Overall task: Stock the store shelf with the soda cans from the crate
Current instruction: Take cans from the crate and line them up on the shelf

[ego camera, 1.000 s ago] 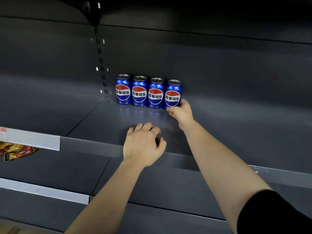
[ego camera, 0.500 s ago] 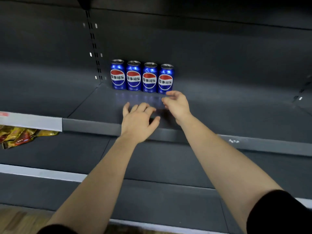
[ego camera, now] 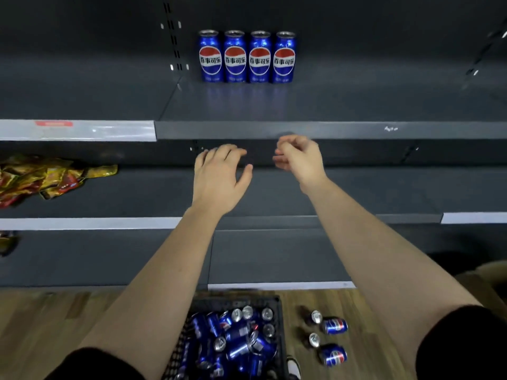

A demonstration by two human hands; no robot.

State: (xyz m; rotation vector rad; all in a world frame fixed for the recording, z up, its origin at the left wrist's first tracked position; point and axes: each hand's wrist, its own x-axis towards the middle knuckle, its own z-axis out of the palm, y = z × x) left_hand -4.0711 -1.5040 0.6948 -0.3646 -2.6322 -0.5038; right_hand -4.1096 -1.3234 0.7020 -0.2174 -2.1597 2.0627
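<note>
Done: four soda cans [ego camera: 247,57] stand upright in a row, touching side by side, at the far back of the shelf [ego camera: 356,105], labels facing out
Left to do: the crate [ego camera: 238,299] sits on the wooden floor [ego camera: 82,325], near and between the forearms, with a jumbled heap of cans inside, plainly many more than the four placed; the shelf is bare in front of the row and to its right
Progress: early, as I judge it; one short back row is begun and the bulk of the stock waits
Loose cans [ego camera: 334,326]: a few rest on the floor just right of the crate, outside it; likely they need shelving too
Left hand [ego camera: 219,176]: empty, palm down, fingers relaxed and a little spread, in the air below the shelf's front edge
Right hand [ego camera: 299,157]: empty, fingers loosely curled, just right of the left hand and apart from it, well clear of the cans
Hidden: the crate's near part is cut off by the bottom edge and its left side is covered by the left forearm, so the count inside cannot be told
Hard to make out: the loose cans are blurred, two or four I cannot tell; the snack packets [ego camera: 41,176] on the lower shelf run off the left edge; the red tag on the price strip [ego camera: 76,130] is unreadable
</note>
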